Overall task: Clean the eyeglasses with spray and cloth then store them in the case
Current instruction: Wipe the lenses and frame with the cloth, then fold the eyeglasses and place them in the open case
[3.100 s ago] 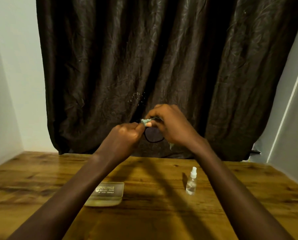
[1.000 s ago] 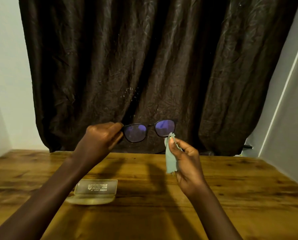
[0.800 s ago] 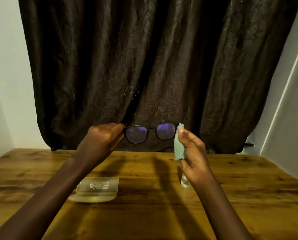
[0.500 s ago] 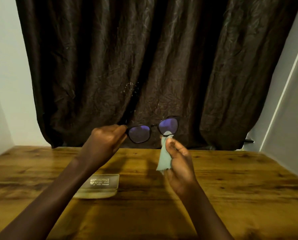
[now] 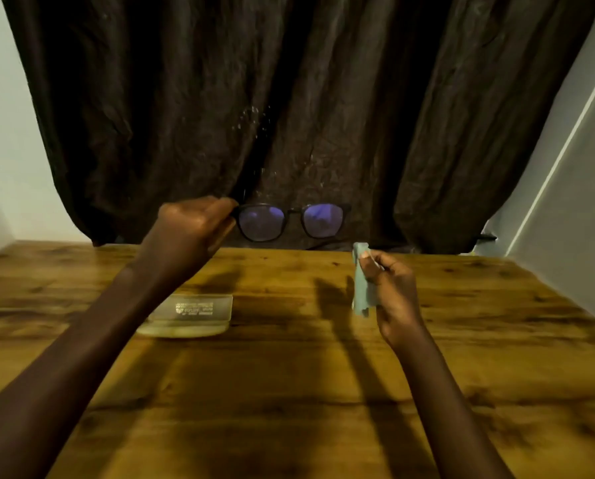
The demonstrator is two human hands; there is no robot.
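Head view: the left hand (image 5: pixel 192 233) pinches the black eyeglasses (image 5: pixel 291 223) by one end. It holds them in the air beyond the clear case (image 5: pixel 192 314), frame running side to side like the case's long side. Right of the case, the right hand (image 5: pixel 393 292) pinches a pale green cloth (image 5: pixel 361 288), apart from the eyeglasses. The left hand is nearer the case.

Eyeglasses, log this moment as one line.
left hand: holds eyeglasses aloft | right hand: pinches cloth, clear of eyeglasses | case: on table
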